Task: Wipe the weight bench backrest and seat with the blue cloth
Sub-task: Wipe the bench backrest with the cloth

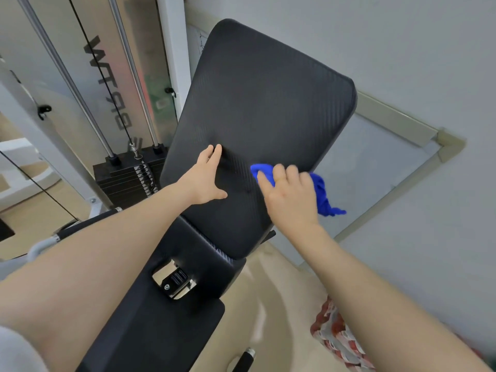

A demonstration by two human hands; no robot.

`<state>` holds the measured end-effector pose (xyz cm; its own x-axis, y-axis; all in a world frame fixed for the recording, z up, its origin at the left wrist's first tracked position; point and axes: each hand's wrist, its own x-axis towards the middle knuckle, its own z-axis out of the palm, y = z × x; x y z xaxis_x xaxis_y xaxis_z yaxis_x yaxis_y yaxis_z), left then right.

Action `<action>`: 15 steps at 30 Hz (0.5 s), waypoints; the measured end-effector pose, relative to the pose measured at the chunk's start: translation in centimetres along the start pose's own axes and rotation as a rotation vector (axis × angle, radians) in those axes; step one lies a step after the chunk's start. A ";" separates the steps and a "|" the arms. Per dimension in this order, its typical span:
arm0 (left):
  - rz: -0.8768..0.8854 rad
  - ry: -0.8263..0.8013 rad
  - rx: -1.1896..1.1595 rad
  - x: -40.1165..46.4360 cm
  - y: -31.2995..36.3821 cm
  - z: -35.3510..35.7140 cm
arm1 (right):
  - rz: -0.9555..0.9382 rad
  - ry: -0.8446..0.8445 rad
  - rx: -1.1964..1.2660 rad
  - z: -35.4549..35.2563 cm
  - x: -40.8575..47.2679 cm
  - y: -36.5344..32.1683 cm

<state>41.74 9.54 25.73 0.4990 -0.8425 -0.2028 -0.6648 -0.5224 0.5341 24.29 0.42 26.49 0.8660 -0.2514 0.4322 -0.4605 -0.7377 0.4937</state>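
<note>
The black textured backrest (263, 103) of the weight bench slopes up and away from me. Its black seat (161, 318) lies below, with a chrome hinge (174, 279) between them. My right hand (288, 194) grips the bunched blue cloth (320, 191) and holds it against the lower right part of the backrest; a loose end of cloth hangs past the pad's right edge. My left hand (205, 178) lies flat on the lower left of the backrest, fingers straight and thumb spread.
A cable machine with a black weight stack (126, 178), guide rods and a white frame stands close on the left. A grey wall with a framed panel (375, 167) runs along the right. A patterned red and white fabric (335, 336) lies on the beige floor, lower right.
</note>
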 end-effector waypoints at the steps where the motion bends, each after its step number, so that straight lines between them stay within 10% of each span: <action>1: 0.002 0.005 0.007 0.0 -0.1 -0.1 | -0.082 -0.059 -0.014 0.1 -0.9 -0.9; 4: 0.014 0.029 0.003 0.0 -0.4 -0.2 | -0.248 -0.100 -0.070 -0.2 -0.3 -0.3; 10: 0.027 0.172 -0.021 -0.2 -0.8 1.1 | 0.055 -0.042 -0.071 -1.4 3.9 2.1; 15: -0.101 0.252 -0.072 -0.7 -0.4 2.6 | -0.287 -0.308 -0.019 -1.3 1.6 -2.1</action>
<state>40.24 10.01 23.47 0.6896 -0.7223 -0.0521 -0.5679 -0.5840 0.5801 26.39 2.39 27.16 0.9761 -0.2149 0.0312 -0.1932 -0.7943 0.5760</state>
